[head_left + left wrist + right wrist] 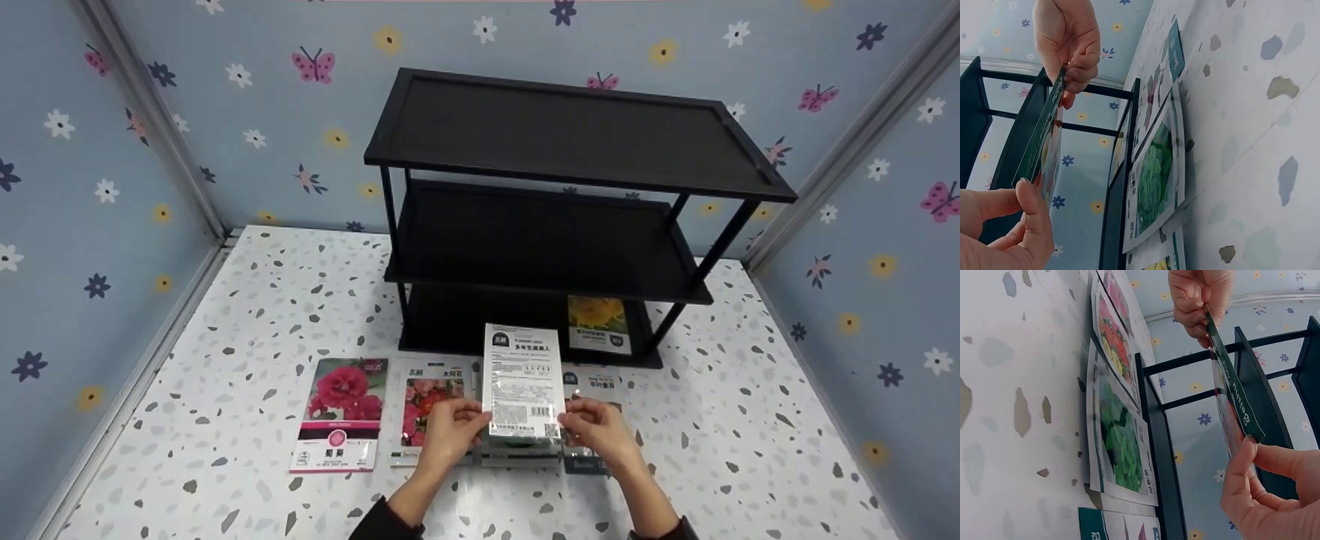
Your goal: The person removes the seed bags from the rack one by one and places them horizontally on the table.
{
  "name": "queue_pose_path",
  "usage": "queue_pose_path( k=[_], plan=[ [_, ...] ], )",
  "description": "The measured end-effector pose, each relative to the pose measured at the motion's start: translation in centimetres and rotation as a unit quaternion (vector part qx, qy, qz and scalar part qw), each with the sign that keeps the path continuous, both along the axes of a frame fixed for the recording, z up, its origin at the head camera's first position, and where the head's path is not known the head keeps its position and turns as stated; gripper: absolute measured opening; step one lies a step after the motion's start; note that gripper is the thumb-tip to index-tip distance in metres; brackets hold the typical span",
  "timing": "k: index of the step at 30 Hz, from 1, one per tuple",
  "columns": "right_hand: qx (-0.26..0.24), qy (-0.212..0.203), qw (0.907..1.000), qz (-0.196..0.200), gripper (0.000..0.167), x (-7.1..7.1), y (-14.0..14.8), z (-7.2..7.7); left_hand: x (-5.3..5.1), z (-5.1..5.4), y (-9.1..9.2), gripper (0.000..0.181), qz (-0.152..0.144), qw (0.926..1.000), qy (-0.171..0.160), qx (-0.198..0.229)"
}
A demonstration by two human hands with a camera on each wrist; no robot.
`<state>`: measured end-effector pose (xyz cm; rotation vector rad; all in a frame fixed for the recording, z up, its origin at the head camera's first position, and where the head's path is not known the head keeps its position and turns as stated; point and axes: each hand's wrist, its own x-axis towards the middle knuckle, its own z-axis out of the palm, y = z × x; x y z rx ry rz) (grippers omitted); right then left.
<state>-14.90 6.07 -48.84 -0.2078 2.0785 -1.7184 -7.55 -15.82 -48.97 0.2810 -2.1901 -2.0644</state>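
A seed packet is raised with its printed white back towards the head camera. My left hand pinches its lower left corner between thumb and fingers, and my right hand pinches the lower right corner. Both wrist views catch the packet nearly edge-on, with a dark green band along its edge. Beneath it lies a packet with green leaves, mostly hidden in the head view. A packet with red flowers lies beside my left hand, and a dark-bottomed packet is partly covered by my right.
Behind the hands stands a black three-tier rack. A yellow-flower packet is on its bottom tier at the right. A pink-flower packet lies leftmost on the speckled tabletop. Patterned walls enclose the back and sides.
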Motion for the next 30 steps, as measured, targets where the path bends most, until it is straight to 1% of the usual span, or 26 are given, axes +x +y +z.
queue_pose_path(
  k=[3, 4, 6, 9, 10, 11, 13, 15, 17, 19, 22, 24, 25, 26, 28, 30],
  plan=[
    [0.014, 0.0, 0.9999, -0.009, 0.026, 0.1, -0.1, -0.2, 0.1, 0.0, 0.2, 0.021, 0.011, 0.9999, 0.005, 0.005],
    [0.014, 0.001, 0.9999, -0.01, 0.026, 0.2, -0.1, -0.1, 0.2, 0.4, 0.3, 0.021, 0.015, 0.9999, 0.006, 0.005],
    [0.021, 0.007, 0.9997, -0.009, 0.025, 0.4, -0.3, 0.1, 0.2, 0.6, 0.4, 0.02, 0.021, 0.9997, 0.013, 0.005],
    [0.03, 0.04, 0.9987, -0.005, 0.026, 0.4, -0.4, -0.2, 0.2, 1.1, 0.8, 0.014, 0.036, 0.9978, 0.046, -0.033],
    [0.037, 0.058, 0.9976, -0.004, 0.026, 0.4, -0.5, -0.2, 0.2, 1.3, 0.9, 0.013, 0.04, 0.9958, 0.065, -0.051],
    [0.046, 0.075, 0.9961, -0.006, 0.027, 0.3, -0.6, -0.4, 0.0, 1.0, 1.0, 0.01, 0.045, 0.9934, 0.079, -0.069],
    [0.058, 0.111, 0.9921, -0.01, 0.029, 0.3, -0.8, -0.6, 0.0, 1.3, 1.4, 0.006, 0.057, 0.9851, 0.113, -0.116],
    [0.07, 0.142, 0.9872, -0.021, 0.031, 0.4, -1.1, -0.3, 0.1, 1.6, 1.8, 0.002, 0.061, 0.9773, 0.14, -0.147],
    [0.071, 0.159, 0.9843, -0.03, 0.035, 0.6, -1.4, 0.3, 0.1, 1.7, 2.3, 0.003, 0.06, 0.9679, 0.166, -0.179],
    [0.066, 0.166, 0.9832, -0.038, 0.039, 0.8, -1.6, 0.9, 0.2, 1.9, 2.8, 0.005, 0.057, 0.9559, 0.195, -0.212],
    [0.041, 0.159, 0.9858, -0.037, 0.044, 1.2, -2.0, 1.8, 0.3, 2.0, 3.6, 0.007, 0.053, 0.936, 0.227, -0.264],
    [0.019, 0.149, 0.9883, -0.03, 0.045, 1.4, -2.1, 2.3, 0.4, 1.9, 4.0, 0.007, 0.054, 0.9198, 0.244, -0.303],
    [0.007, 0.142, 0.9895, -0.028, 0.045, 1.6, -2.2, 2.5, 0.5, 1.9, 4.2, 0.007, 0.055, 0.9102, 0.251, -0.325],
    [-0.004, 0.135, 0.9905, -0.026, 0.045, 1.6, -2.3, 2.7, 0.5, 1.8, 4.3, 0.007, 0.057, 0.8987, 0.261, -0.348],
    [-0.02, 0.125, 0.9916, -0.026, 0.044, 1.7, -2.3, 2.8, 0.6, 1.6, 4.6, 0.006, 0.06, 0.8718, 0.28, -0.398],
    [-0.033, 0.113, 0.9926, -0.031, 0.044, 1.8, -2.4, 2.9, 0.7, 1.4, 4.9, 0.007, 0.067, 0.8387, 0.3, -0.449]
  ],
)
